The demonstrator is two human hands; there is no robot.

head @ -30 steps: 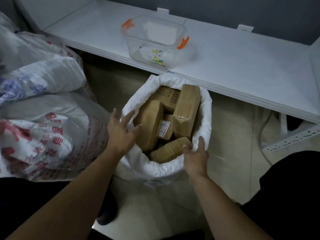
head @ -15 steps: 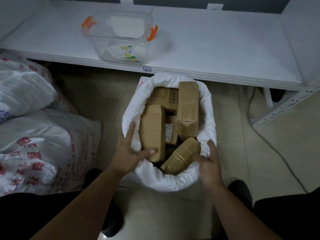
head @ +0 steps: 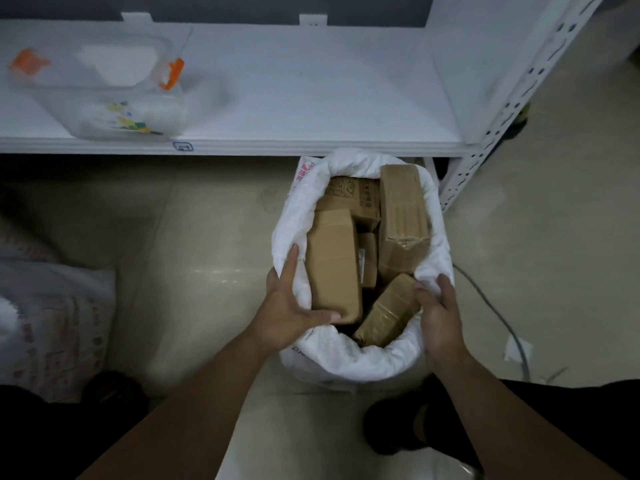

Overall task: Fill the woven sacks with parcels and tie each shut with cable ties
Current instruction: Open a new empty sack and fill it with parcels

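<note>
A white woven sack (head: 360,362) stands open on the floor below the shelf edge, its rim rolled down. Several brown cardboard parcels fill it: a plain box (head: 334,261) on the left, a tall taped box (head: 401,209) on the right, a printed box (head: 353,199) at the back and a taped parcel (head: 388,313) at the front. My left hand (head: 284,306) holds the sack's left rim, fingers outside and thumb across the plain box's lower end. My right hand (head: 438,317) pinches the right rim beside the taped parcel.
A white shelf (head: 311,98) runs across the top, with a clear plastic container (head: 104,91) with orange clips at its left. The shelf's perforated upright (head: 502,116) stands right of the sack. Filled printed sacks (head: 52,323) lie at the left. A cable (head: 495,313) crosses the floor at the right.
Both hands have closed on the sack's rim. The sack now stands further right along the shelf, close to the upright, and the filled sacks have slid to the left edge of view.
</note>
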